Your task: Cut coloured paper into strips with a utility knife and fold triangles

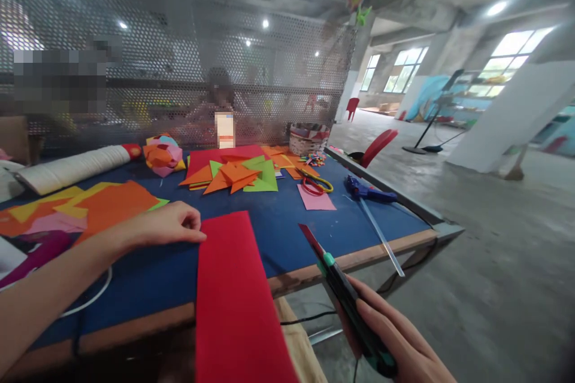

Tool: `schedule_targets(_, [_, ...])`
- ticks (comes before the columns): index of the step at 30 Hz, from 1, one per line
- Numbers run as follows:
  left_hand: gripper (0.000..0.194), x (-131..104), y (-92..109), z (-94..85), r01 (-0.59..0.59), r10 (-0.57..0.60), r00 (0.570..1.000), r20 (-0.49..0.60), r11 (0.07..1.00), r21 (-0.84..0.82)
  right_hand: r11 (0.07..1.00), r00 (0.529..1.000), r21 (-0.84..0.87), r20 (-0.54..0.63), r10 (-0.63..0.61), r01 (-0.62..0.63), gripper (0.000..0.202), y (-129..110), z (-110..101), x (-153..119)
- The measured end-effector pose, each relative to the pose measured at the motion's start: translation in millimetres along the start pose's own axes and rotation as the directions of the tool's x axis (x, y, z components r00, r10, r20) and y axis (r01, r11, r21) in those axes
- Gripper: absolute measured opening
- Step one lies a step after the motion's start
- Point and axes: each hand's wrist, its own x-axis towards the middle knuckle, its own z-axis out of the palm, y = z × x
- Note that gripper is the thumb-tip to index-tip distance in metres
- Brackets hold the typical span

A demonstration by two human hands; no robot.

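A long strip of red paper stretches over the table's front edge toward me. My left hand is closed, fingers curled, with the thumb and fingertips at the strip's upper left edge. To the right, my right hand is wrapped round a black and green utility knife. Its blade is out and points up and left, apart from the paper. Beyond the strip lie folded orange and green paper pieces on a red sheet. Red-and-yellow-handled scissors rest partly on a pink paper square.
A blue glue gun with a clear glue stick lies near the table's right edge. Behind are a woven basket, a paper ball and a white roll. Coloured sheets cover the left. A perforated screen stands behind, a person beyond it.
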Motion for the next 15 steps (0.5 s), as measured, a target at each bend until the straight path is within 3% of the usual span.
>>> schedule_targets(3, [0.05,-16.3,12.9,10.7,-0.034,0.024,0.982,-0.186,0.998,-0.05,0.999,1.0,-0.038,0.011,0.009,-0.009,0.073,9.0,-1.7,4.1])
schedule_targets(5, [0.061,-31.6,27.3,23.0,-0.142,0.123,0.96,-0.251,0.988,-0.059,1.0,1.0,-0.016,0.014,0.01,-0.009,0.075,12.2,1.8,2.3])
schedule_targets(7, [0.081,-47.7,39.1,37.3,-0.286,0.273,0.948,-0.164,0.956,-0.06,0.999,0.999,0.03,0.027,0.027,-0.028,0.076,13.5,7.2,-2.1])
schedule_targets(8, [0.097,-55.0,42.5,44.5,-0.342,0.34,0.939,-0.047,0.937,-0.071,0.998,0.999,0.052,0.033,0.04,-0.041,0.076,13.8,9.7,-4.5])
schedule_targets(9, [0.109,-61.2,43.8,51.5,-0.377,0.383,0.919,0.092,0.923,-0.079,0.996,0.998,0.073,0.035,0.05,-0.053,0.075,14.0,11.8,-6.7])
schedule_targets(11, [0.123,-69.5,40.3,64.6,-0.382,0.384,0.898,0.216,0.923,-0.055,0.992,0.997,0.102,0.036,0.066,-0.069,0.073,14.1,14.2,-9.9])
schedule_targets(13, [0.11,-72.2,31.2,75.6,-0.409,0.404,0.902,0.153,0.913,0.0,0.99,0.996,0.117,0.042,0.075,-0.08,0.071,13.4,14.7,-11.2])
schedule_targets(15, [0.082,-70.9,19.9,82.6,-0.503,0.503,0.864,0.012,0.863,0.053,0.988,0.996,0.131,0.046,0.077,-0.082,0.071,11.7,14.4,-10.9])
